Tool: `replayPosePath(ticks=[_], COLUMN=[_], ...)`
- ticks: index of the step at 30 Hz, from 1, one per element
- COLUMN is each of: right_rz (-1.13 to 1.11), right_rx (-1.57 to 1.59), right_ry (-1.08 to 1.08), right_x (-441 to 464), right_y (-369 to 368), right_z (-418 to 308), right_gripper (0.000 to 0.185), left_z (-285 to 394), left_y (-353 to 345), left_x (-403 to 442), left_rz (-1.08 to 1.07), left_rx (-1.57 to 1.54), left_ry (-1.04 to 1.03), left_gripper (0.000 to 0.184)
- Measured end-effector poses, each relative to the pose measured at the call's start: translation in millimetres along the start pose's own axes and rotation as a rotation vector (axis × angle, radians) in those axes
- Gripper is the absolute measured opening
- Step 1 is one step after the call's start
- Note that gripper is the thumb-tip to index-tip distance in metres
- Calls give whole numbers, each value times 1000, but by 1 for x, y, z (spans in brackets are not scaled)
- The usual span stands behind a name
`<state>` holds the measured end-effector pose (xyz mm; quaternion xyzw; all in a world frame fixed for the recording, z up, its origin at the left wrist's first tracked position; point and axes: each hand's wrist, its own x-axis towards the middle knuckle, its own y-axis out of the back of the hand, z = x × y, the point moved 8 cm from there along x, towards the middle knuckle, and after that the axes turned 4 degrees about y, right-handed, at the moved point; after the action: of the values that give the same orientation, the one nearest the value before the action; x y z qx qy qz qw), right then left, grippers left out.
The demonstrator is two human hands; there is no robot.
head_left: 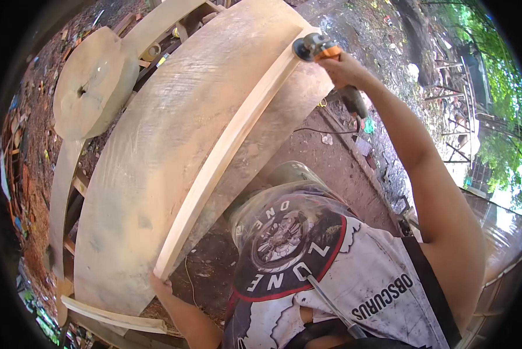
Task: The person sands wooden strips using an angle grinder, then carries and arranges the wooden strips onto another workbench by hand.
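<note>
My right hand (343,68) is wrapped around an angle grinder (315,44) with an orange and grey body. The grinder's dark disc meets the far end of a long, pale wooden strip (227,145), or sits just above it; I cannot tell which. My left hand (161,284) grips the strip's near end, its fingers partly hidden. The strip lies slantwise across a large, dusty wooden tabletop (133,192). A power cord (325,130) trails away below the grinder.
A round wooden slab (95,84) stands left of the tabletop. Another pale curved strip (112,317) lies at the lower left. The ground (325,157) is dirt with scattered debris. A roll of tape (151,52) sits beyond the tabletop's left edge.
</note>
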<state>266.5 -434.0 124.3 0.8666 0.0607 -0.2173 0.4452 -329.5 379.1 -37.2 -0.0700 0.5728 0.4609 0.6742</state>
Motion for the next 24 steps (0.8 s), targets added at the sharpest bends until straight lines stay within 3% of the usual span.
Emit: replayPosePath(ticks=[5, 9, 11, 12, 14, 15, 16, 17, 18, 19, 20, 21, 22, 23, 24], right_rz=[54, 129, 336, 339, 460, 469, 441, 403, 233, 251, 345, 261, 174, 84, -15], right_rx=[240, 181, 123, 135, 505, 585, 813, 976, 1128, 1183, 1038, 1154, 1278, 1270, 1317], right_ry=[14, -7, -164, -153, -123, -94, -3, -56, -74, 30, 160, 151, 209, 208, 208], right_x=[23, 61, 66, 75, 83, 67, 48, 17, -1, -21, -52, -62, -74, -66, -63], right_y=[33, 63, 89, 87, 76, 69, 52, 34, 12, 4, 5, -10, -27, -44, -59], right_z=[3, 23, 37, 56, 100, 100, 100, 92, 102, 98, 64, 76, 77, 113, 127], right_gripper=[35, 41, 57, 57, 64, 57, 37, 33, 32, 29, 25, 20, 26, 27, 32], left_z=[3, 9, 11, 10, 15, 21, 22, 44, 52, 60, 61, 61, 25, 51, 67], left_y=[18, 24, 20, 14, 12, 19, 23, 21, 14, -9, -36, -62, -84, -147, -193], left_x=[9, 14, 9, 11, 10, 19, 28, 52, 44, 30, 15, 0, 36, -78, -188], left_rz=[-35, -35, -6, -27, -38, 6, 55, 94, 254, 442, 600, 721, 1030, 1114, 1075], left_rx=[13, 26, 8, 50, 78, 146, 209, 497, 700, 1021, 1289, 1449, 1223, 1223, 981], left_ry=[22, 30, 43, 37, 15, -77, -165, -726, -749, -756, -760, -782, -1168, -1075, -1476], left_gripper=[43, 42, 41, 40, 39, 37, 37, 37, 37, 37, 37, 36, 31, 27, 19])
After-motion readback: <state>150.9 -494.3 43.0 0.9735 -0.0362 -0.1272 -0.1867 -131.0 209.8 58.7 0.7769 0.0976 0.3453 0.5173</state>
